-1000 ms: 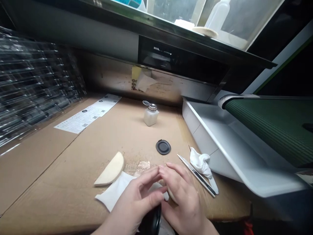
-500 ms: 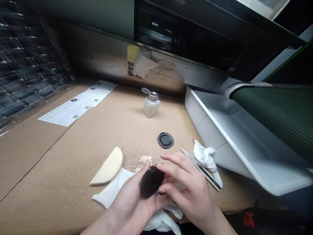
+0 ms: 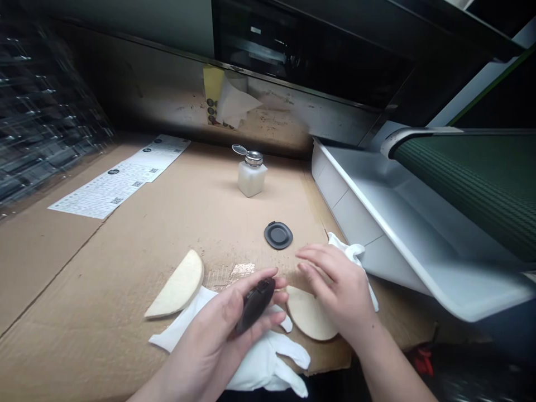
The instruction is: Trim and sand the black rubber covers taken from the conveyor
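Observation:
My left hand (image 3: 226, 324) grips a black, rounded, flat case (image 3: 256, 304), tilted nearly on edge, with a small hinge-like catch at its top. My right hand (image 3: 339, 285) is apart from it, fingers loosely bent and nothing visible in them. It hovers over a cream half-round pad (image 3: 307, 315) and covers part of it. Under my left hand lies a white glove (image 3: 272, 363). To the left rests a second half-round pad (image 3: 178, 285). Beyond my hands lies a dark grey rounded lid-like piece (image 3: 278, 235).
A square bottle with a flip-up metal cap (image 3: 252, 177) stands farther back. Printed label sheets (image 3: 104, 190) lie at left, near stacked clear plastic trays (image 3: 42, 111). A white bin (image 3: 360, 195) borders the right, beside a white cloth (image 3: 352, 251) and a green conveyor belt (image 3: 473, 178).
My right hand has left the black case and moved right, over where the utility knife lay; the knife is now out of sight. The case has turned more on edge. The view has shifted slightly.

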The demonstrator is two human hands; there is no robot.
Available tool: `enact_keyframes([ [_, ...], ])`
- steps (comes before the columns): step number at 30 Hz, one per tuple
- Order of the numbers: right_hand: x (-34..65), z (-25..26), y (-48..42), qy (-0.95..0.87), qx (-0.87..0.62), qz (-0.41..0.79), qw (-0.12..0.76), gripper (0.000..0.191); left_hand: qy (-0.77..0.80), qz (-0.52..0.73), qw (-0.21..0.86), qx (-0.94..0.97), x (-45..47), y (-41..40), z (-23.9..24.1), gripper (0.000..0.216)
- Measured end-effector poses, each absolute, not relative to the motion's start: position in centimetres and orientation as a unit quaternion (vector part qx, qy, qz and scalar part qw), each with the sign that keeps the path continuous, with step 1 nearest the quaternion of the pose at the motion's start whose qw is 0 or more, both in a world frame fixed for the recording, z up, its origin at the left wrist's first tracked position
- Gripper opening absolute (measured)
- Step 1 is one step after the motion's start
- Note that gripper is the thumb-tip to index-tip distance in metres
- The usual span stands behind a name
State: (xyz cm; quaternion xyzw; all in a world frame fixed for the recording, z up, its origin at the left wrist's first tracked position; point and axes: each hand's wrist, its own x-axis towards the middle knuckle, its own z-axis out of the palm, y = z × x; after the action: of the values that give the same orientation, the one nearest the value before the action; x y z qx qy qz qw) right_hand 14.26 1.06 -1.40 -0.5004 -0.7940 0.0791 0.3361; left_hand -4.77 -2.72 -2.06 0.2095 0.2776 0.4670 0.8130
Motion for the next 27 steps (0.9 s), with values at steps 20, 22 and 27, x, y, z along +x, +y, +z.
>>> enact_keyframes([
  [20,16.8,-2.4,-0.3,-0.742,-0.615,0.058,0.262,0.015,0.466,0.436,0.543,0.546,-5.9,-3.0,-4.0,0.039],
  [22,16.1,-1.0,-1.2,-0.784,-0.544,0.070,0.291,0.016,0.473,0.435,0.527,0.556,-5.8,-3.0,-3.9,0.037],
  [27,14.2,1.8,-2.7,-0.867,-0.437,-0.040,0.237,0.017,0.489,0.415,0.478,0.600,-5.7,-2.9,-3.8,0.039],
])
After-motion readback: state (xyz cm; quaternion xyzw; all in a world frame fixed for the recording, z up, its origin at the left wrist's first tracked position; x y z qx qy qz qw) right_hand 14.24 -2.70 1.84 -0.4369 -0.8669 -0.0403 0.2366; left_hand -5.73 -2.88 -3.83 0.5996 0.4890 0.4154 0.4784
